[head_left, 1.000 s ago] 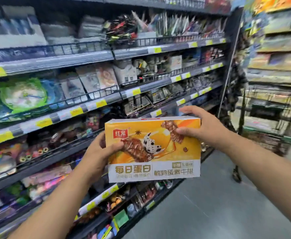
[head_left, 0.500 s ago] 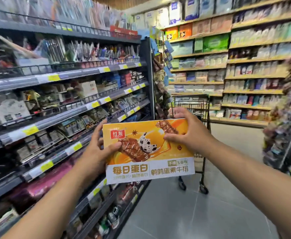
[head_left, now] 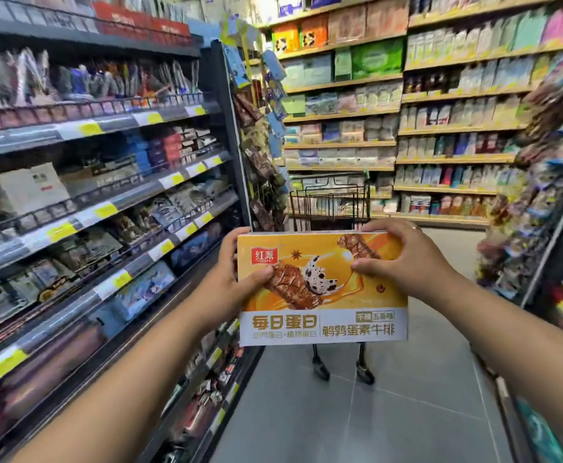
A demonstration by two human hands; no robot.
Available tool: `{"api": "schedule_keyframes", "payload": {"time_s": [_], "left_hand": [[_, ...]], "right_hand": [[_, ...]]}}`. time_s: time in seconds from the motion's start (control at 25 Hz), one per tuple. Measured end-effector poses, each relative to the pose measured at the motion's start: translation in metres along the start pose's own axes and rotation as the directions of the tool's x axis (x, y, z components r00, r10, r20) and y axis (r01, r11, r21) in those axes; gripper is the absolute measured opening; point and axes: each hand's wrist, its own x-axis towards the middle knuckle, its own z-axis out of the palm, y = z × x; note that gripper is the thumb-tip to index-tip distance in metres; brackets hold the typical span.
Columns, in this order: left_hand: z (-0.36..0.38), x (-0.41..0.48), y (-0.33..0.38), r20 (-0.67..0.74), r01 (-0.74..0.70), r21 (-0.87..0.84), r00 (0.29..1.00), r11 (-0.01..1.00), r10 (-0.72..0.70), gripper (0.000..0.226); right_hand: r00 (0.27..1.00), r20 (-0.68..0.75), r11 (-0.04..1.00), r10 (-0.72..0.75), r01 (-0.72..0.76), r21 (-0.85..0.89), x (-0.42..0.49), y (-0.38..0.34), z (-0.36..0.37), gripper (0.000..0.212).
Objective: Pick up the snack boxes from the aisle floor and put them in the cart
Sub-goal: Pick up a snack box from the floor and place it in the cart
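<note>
I hold an orange and white snack box [head_left: 357, 302] upright in front of me, printed side facing me. My left hand [head_left: 226, 282] grips its left edge, thumb on the front. My right hand [head_left: 403, 262] grips the top right corner, thumb on the front and fingers over the top. Straight ahead, behind the box, stands the black wire cart [head_left: 330, 202] in the aisle. Its basket top shows above the box and its wheels [head_left: 340, 369] show below. The box hides the cart's lower basket.
Dark shelving [head_left: 113, 208] full of packaged snacks runs along the left. A hanging rack of packets [head_left: 540, 182] stands on the right. Wooden shelves [head_left: 440, 135] line the far wall. Grey tiled floor [head_left: 390, 412] stretches between me and the cart.
The view has swung right along the aisle, so the cart now stands straight ahead behind the box. Both hands keep the same hold on the box.
</note>
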Motion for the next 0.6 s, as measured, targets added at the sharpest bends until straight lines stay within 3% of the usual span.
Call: {"api": "schedule_keyframes", "payload": {"time_s": [0.28, 0.6], "left_hand": [[0.015, 0.213, -0.078, 0.167, 0.013, -0.018, 0.986, 1.0, -0.009, 0.075], [0.029, 0.414, -0.15, 0.253, 0.08, 0.039, 0.964, 0.996, -0.088, 0.07]], "right_hand": [[0.985, -0.126, 0.988, 0.117, -0.128, -0.082, 0.155, 0.103, 0.021, 0.053], [0.967, -0.132, 0.969, 0.219, -0.232, -0.084, 0.318, 0.208, 0.053, 0.054]]}}
